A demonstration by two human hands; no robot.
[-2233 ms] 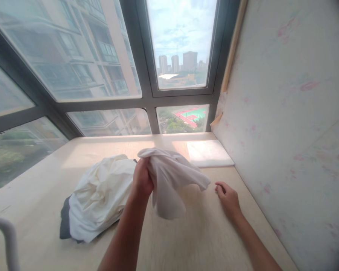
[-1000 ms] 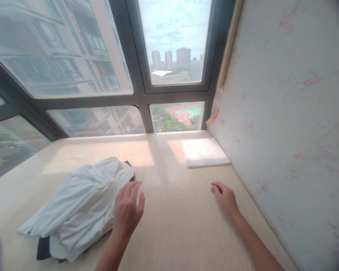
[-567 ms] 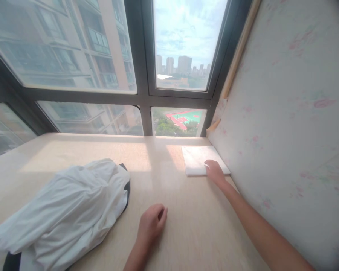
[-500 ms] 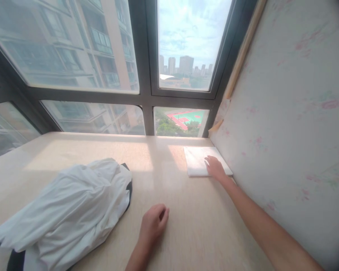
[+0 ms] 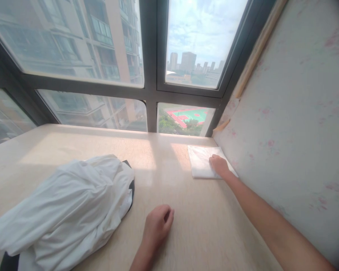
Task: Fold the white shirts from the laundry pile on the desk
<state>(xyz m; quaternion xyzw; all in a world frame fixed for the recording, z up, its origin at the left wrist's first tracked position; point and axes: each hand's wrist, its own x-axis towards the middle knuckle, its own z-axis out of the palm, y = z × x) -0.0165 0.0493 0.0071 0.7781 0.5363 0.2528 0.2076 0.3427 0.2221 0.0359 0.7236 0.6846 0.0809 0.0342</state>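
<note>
On the pale wooden ledge lies a flat, folded white cloth [image 5: 200, 162], close to the wall at the right. My right hand [image 5: 219, 165] is on its right part, with the fingers curled in and gripping the top layer, which wrinkles beside them. My left hand [image 5: 159, 223] rests on the wood nearer to me, curled into a loose fist with a small dark hollow by the thumb; nothing shows in it. To its left a crumpled white garment [image 5: 73, 203] with black edging is spread out, apart from the hand.
Dark window frames [image 5: 151, 67] rise behind the ledge [image 5: 124, 241], with buildings and a sports court outside. A wall with flowered paper [image 5: 293, 131] bounds the right side. Torn trim [image 5: 222, 126] hangs at the corner.
My right hand's fingers, spread flat over the folded cloth before, have curled in on it. My left hand stays curled on the ledge. The view has shifted slightly.
</note>
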